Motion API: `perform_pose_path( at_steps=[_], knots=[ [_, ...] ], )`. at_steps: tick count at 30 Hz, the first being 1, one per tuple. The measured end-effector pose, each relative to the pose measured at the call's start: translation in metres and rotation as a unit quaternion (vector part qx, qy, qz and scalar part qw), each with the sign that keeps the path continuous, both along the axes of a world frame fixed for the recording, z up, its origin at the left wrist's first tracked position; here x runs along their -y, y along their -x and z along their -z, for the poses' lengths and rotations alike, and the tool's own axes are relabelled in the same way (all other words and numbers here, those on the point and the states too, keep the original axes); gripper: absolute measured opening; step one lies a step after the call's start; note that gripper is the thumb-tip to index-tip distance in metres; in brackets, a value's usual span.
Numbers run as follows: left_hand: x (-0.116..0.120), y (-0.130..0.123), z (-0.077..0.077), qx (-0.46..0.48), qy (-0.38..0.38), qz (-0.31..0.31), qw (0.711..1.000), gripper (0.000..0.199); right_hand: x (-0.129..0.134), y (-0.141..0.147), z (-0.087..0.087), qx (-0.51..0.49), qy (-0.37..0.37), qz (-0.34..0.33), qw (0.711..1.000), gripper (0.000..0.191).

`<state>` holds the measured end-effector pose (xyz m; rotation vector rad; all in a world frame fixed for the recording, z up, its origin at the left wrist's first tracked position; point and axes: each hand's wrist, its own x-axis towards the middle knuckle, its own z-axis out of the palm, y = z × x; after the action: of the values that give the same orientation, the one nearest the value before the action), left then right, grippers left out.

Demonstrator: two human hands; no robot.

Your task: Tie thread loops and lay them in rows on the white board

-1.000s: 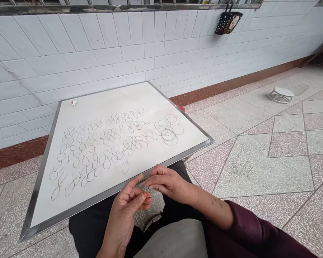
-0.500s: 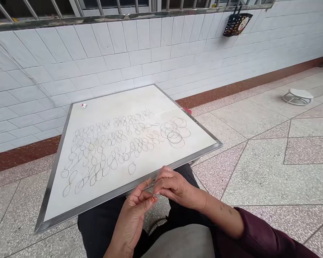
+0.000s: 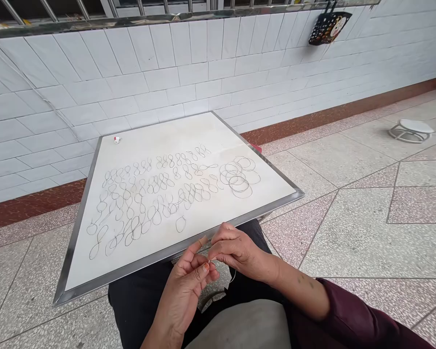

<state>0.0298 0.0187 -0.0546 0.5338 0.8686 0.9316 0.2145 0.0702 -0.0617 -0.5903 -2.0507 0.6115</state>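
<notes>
One thin strand (image 3: 234, 277), pinched by left hand (image 3: 186, 286) and right hand (image 3: 241, 254), is best left untangled beneath the right.

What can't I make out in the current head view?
All in the head view:
- Thin strand: its far end and the grip on it, partly covered by the fingers of the left hand and right hand.
- Round loops: exact count, since they overlap.
- Red-and-white item: too small to identify.
- Bag: strap tops, cut off by the top edge.
</notes>
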Motion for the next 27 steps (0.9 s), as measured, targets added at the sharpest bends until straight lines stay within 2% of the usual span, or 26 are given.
perform_pose_path(
  at_steps=[2, 4, 6, 8, 10, 13, 16, 19, 22, 27],
  knots=[
    [0.001, -0.001, -0.001, 0.007, 0.004, -0.021, 1.000, 0.052, 0.000, 0.001, 0.002, -0.005, 0.016, 0.000, 1.000, 0.020],
    [0.001, -0.002, -0.002, 0.010, 0.004, -0.049, 0.999, 0.056, -0.002, 0.000, 0.003, -0.013, 0.070, 0.002, 0.997, 0.018],
    [0.001, 0.000, -0.002, 0.013, -0.001, -0.070, 0.997, 0.058, -0.004, -0.004, 0.004, -0.029, 0.167, 0.008, 0.986, 0.025],
    [0.000, 0.002, -0.002, 0.017, -0.009, -0.091, 0.996, 0.059, -0.006, -0.009, 0.007, -0.049, 0.284, -0.002, 0.957, 0.030],
    [-0.001, 0.006, -0.002, 0.023, -0.014, -0.118, 0.993, 0.061, -0.006, -0.013, 0.013, -0.083, 0.401, -0.063, 0.910, 0.032],
    [-0.002, 0.010, -0.002, 0.020, -0.021, -0.161, 0.987, 0.064, -0.003, -0.014, 0.026, -0.151, 0.539, -0.184, 0.808, 0.034],
    [-0.003, 0.011, -0.005, -0.017, -0.032, -0.194, 0.980, 0.062, 0.002, -0.008, 0.041, -0.218, 0.610, -0.224, 0.728, 0.035],
    [-0.002, 0.011, -0.008, -0.056, -0.037, -0.204, 0.977, 0.063, 0.004, 0.000, 0.052, -0.276, 0.635, -0.243, 0.679, 0.042],
    [0.000, 0.010, -0.011, -0.086, -0.046, -0.202, 0.975, 0.065, 0.004, 0.003, 0.057, -0.319, 0.624, -0.249, 0.668, 0.042],
    [0.002, 0.011, -0.011, -0.136, -0.065, -0.206, 0.967, 0.067, 0.003, 0.002, 0.053, -0.303, 0.617, -0.232, 0.688, 0.034]
  ],
)
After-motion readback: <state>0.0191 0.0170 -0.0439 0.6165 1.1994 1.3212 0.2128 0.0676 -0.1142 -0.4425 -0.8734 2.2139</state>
